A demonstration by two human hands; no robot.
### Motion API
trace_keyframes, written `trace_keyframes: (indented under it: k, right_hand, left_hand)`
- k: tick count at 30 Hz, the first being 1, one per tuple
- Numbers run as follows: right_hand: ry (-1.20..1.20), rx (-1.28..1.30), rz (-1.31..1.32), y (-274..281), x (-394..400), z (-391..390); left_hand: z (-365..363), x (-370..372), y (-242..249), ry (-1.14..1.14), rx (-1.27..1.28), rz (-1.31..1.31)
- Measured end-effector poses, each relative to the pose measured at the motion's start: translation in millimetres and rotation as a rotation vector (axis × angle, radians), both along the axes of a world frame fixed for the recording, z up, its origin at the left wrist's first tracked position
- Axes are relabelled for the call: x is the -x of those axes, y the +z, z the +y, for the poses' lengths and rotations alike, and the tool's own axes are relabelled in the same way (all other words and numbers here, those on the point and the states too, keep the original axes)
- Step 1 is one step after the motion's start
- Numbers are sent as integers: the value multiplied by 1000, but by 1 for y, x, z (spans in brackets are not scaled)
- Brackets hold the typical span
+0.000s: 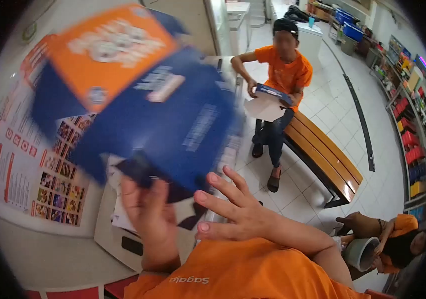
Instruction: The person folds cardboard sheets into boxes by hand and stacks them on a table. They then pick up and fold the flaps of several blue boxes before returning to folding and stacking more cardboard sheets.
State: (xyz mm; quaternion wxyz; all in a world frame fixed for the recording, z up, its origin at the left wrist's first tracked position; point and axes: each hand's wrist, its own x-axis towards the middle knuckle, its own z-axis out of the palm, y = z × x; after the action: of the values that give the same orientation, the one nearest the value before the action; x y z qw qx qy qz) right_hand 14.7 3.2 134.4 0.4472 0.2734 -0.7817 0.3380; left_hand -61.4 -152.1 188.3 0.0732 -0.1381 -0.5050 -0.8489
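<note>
A flat, dark blue and orange printed cardboard box blank (pixel 158 129) is raised before me, slightly blurred, with cut flaps at its edges. My left hand (pixel 150 209) pinches its lower edge between thumb and fingers. Just right of that edge, my right hand (pixel 233 204) has its fingers spread and holds nothing. Behind the cardboard, partly covered, lies a table (pixel 108 239) with some papers and a dark phone-like object (pixel 132 245) on it.
A co-worker (pixel 285 65) in orange sits on a wooden bench (pixel 322 149), holding a similar blue and white box (pixel 270 102). Lower right, another person (pixel 405 239) is beside a grey tub (pixel 360 253). Printed posters (pixel 16 174) cover the left wall; loaded shelves (pixel 407 134) line the right.
</note>
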Motion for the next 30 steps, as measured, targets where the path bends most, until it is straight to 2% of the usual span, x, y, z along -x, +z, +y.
trace_keyframes:
  k: [1, 3, 5, 7, 9, 11, 13, 16, 17, 19, 21, 23, 25, 26, 28, 30]
  right_hand:
    - [-107, -92, 91, -4, 3, 7]
    - [-257, -185, 179, -5, -1, 26]
    - [-122, -68, 38, -7, -16, 45]
    - [-130, -54, -7, -18, -31, 50]
    - [-253, -77, -109, -29, -44, 51]
    - [-404, -162, -82, -54, -48, 55]
    - [-501, 151, -175, -59, -57, 51]
    - [-630, 140, -288, -52, -73, 55]
    - [-685, 113, -376, -53, -77, 57]
    - [-722, 34, -394, -58, -87, 62]
    - [-755, -51, -414, -58, -97, 65]
    - [-969, -98, -452, -60, -103, 61]
    - [-1066, -46, -435, -74, -104, 57]
    - [-1148, 17, -401, -84, -104, 58]
    - [-1265, 90, -387, -103, -105, 54]
    - [-1305, 112, -448, -115, -104, 41]
  left_hand:
    - [17, -3, 2, -194, -34, 14]
    - [29, -2, -15, -490, -13, -170]
    - [45, -1, -40, -596, -14, -359]
    - [53, -2, -63, -691, 12, -383]
    - [65, -9, -82, -741, -9, -445]
    - [79, -21, -95, -796, -27, -508]
    - [90, -36, -104, -853, -162, -555]
    - [95, -23, -124, -960, -91, -457]
    - [100, -22, -125, -982, -52, -374]
    - [112, -25, -120, -975, -52, -369]
    - [123, -23, -124, -946, -11, -550]
    - [131, -28, -130, -985, 40, -582]
    - [134, -53, -138, -1100, 39, -665]
    - [135, -66, -143, -1080, 55, -705]
    - [135, -61, -169, -1224, 10, -683]
    - [137, -59, -168, -1268, -19, -721]
